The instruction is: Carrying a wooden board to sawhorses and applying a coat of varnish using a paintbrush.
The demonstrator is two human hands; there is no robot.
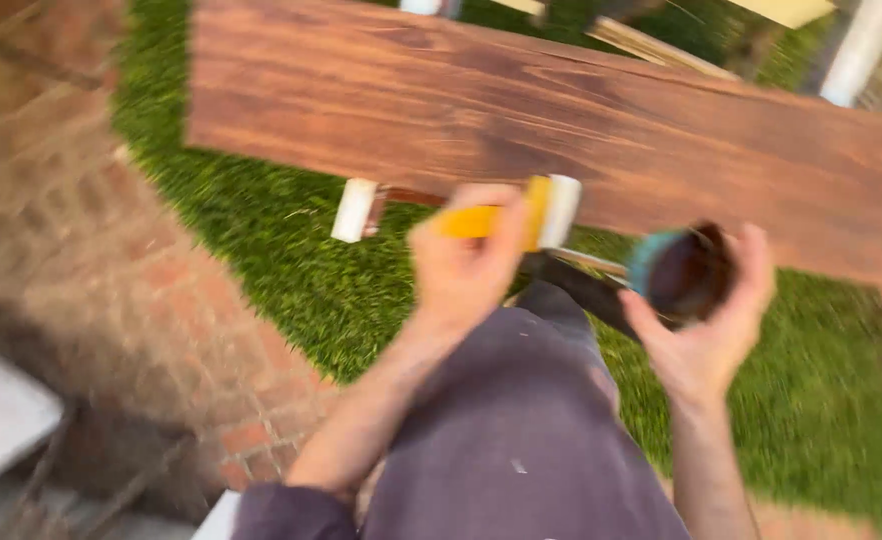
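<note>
The frame is smeared by motion, so fine detail is lost. The left hand (466,262) is closed around the yellow handle of a paintbrush (521,212), gripping it from below with the back of the hand toward the camera; the brush's pale ferrule end points right and sits against the near edge of a long stained wooden plank (521,120). Whether the bristles touch the wood cannot be told. The right hand (706,335) cups a small round can (683,272) from beneath, fingers curled up its far side and thumb along the near side. The can has a teal outer wall and a dark brown inside, and it tilts its mouth toward the camera, just below the plank's near edge.

The plank runs across the upper part of the view, reddish-brown with dark grain streaks, and rests on white supports (354,210) that stand on the grass (291,270). A red brick paving (111,270) curves along the left side beside the lawn. The person's grey trousers (521,440) fill the lower middle, between the two forearms.
</note>
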